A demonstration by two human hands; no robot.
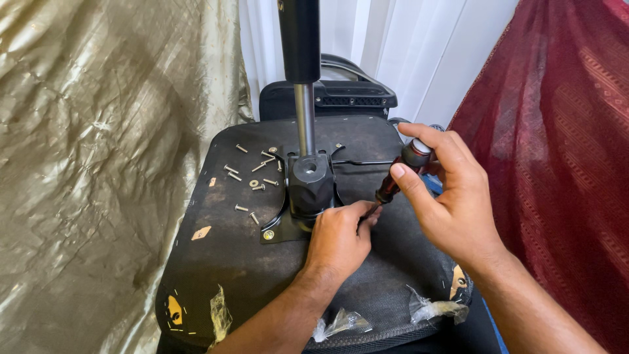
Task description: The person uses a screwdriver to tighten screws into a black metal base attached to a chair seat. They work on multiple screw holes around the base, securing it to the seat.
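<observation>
An upturned black chair seat [223,262] lies in front of me, its black metal mechanism plate [310,187] bolted on, with the gas cylinder [301,72] rising from it. My right hand [452,196] grips a dark red-handled screwdriver [400,174], tilted down and to the left. My left hand [341,239] rests on the seat beside the plate, fingers pinched around the screwdriver's tip, which they hide. Several loose screws [252,174] and a washer lie on the seat left of the plate.
A gold cloth [98,164] hangs on the left and a dark red patterned cloth [557,144] on the right. A black chair part [354,95] sits behind the seat against a white curtain. Torn plastic wrap [429,307] clings to the seat's near edge.
</observation>
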